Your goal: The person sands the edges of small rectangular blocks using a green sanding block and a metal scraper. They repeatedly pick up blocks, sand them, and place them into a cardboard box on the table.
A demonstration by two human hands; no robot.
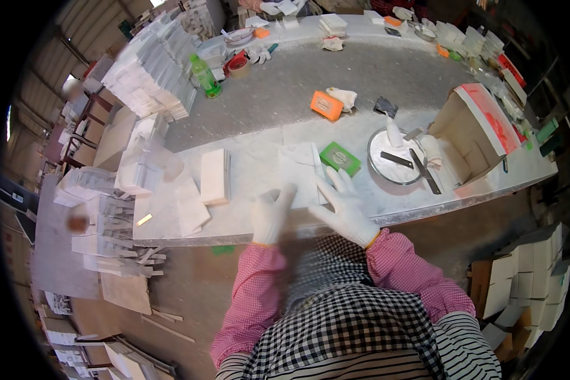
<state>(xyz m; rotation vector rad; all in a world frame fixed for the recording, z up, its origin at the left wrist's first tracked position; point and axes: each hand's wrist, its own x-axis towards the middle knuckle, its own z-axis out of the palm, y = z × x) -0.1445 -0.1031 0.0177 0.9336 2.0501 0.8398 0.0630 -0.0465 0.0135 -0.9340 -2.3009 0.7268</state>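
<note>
Both my hands wear white gloves with pink checked sleeves behind them. My right hand (345,206) has its fingers spread beside the right edge of a flat white tile (297,161), holding nothing. At the tile's near left corner is my left hand (272,214), slightly blurred, its thumb and fingers apart with nothing visible between them. A green block (340,158) with a printed oval lies beyond my right fingertips. Left of the tile are a small white stack (215,177) and some loose white pieces (192,206).
To the right stand a metal bowl (389,178) of white paste, dark flat scrapers (425,172) and an open cardboard box (468,139). Farther off lie an orange block (326,105) and a green bottle (206,76). Tall white stacks (152,66) rise at left. Other people work across the table.
</note>
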